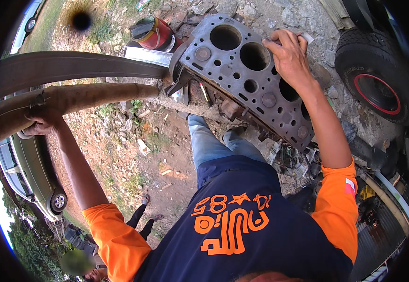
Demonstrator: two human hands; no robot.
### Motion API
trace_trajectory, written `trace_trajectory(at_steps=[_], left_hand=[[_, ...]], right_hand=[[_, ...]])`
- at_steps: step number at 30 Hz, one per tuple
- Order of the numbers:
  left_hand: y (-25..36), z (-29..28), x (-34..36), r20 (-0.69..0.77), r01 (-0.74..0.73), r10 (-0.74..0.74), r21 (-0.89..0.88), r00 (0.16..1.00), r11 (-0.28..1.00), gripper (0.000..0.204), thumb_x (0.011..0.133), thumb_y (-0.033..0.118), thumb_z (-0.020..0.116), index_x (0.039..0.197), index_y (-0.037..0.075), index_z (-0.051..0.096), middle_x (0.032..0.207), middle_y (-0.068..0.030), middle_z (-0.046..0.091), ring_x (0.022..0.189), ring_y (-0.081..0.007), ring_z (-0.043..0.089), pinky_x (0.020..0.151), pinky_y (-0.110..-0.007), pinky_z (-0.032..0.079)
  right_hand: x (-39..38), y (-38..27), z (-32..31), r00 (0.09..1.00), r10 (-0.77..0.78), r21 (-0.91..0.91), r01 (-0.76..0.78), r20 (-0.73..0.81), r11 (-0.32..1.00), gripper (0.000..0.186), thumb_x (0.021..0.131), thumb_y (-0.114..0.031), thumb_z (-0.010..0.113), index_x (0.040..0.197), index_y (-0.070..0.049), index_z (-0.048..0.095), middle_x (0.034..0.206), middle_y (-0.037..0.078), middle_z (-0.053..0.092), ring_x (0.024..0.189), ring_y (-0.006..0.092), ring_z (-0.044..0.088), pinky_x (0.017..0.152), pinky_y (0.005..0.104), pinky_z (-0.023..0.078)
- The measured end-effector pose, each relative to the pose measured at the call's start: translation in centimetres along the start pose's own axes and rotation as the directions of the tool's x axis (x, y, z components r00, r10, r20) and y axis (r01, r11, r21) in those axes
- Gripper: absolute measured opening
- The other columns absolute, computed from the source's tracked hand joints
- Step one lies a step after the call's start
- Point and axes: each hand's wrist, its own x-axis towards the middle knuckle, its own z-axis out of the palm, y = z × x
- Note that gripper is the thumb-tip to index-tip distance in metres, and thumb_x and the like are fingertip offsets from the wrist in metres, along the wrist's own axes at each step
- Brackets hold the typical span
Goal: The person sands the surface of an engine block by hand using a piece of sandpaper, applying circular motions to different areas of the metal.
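In front of me lies a grey metal engine block [232,70], its flat top pierced by large round cylinder bores and smaller holes. My right hand [289,54] is at its far right edge, fingers bent and thumb near a bore. A small pale piece [308,38] shows by those fingertips; whether I grip it is unclear. Out to the left, my left hand [45,121] is closed against the underside of a thick brown round post [96,95]. Its fingers are partly in shadow.
A dark curved beam [82,65] runs above the post. Beyond the block's left end stands a red bucket [156,35]. A wheel with a red-edged rim [377,93] is at right. A green car [30,164] and another person [92,272] are at left, over stony ground.
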Motion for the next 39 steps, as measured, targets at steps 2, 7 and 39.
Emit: trace_trajectory(at_steps=[2, 7, 39], left_hand=[[1.2, -0.2, -0.7, 0.029, 0.127, -0.127, 0.001, 0.991, 0.992, 0.094, 0.095, 0.057, 0.068, 0.151, -0.010, 0.032, 0.143, -0.0376, 0.048, 0.128, -0.0469, 0.056, 0.109, -0.056, 0.045], [0.2, -0.5, 0.1, -0.011, 0.128, -0.128, 0.079, 0.992, 0.989, 0.094, 0.092, 0.056, 0.072, 0.148, -0.011, 0.036, 0.139, -0.0375, 0.050, 0.125, -0.0474, 0.057, 0.106, -0.055, 0.047], [9.1, -4.5, -13.5, 0.310, -0.051, 0.190, -0.406, 0.932, 0.913, 0.044, 0.103, 0.013, 0.062, 0.140, -0.008, 0.052, 0.132, -0.0261, 0.062, 0.110, -0.0294, 0.069, 0.087, -0.037, 0.062]], right_hand=[[-2.0, 0.1, -0.6, 0.999, 0.039, -0.007, -0.039, 0.033, 0.999, 0.025, 0.089, -0.004, 0.071, 0.110, -0.012, 0.081, 0.116, 0.006, 0.065, 0.122, 0.0255, 0.059, 0.104, 0.0470, 0.035], [-1.0, -0.4, -0.5, 0.999, 0.032, -0.054, -0.031, 0.018, 0.998, 0.032, 0.089, -0.002, 0.069, 0.117, -0.014, 0.080, 0.118, 0.006, 0.066, 0.122, 0.0247, 0.060, 0.105, 0.0458, 0.035], [-7.3, -3.8, -4.0, 0.919, 0.370, -0.047, -0.379, -0.139, 0.924, 0.023, 0.094, -0.005, 0.065, 0.112, -0.012, 0.078, 0.121, 0.003, 0.072, 0.117, 0.0270, 0.065, 0.098, 0.0452, 0.043]])
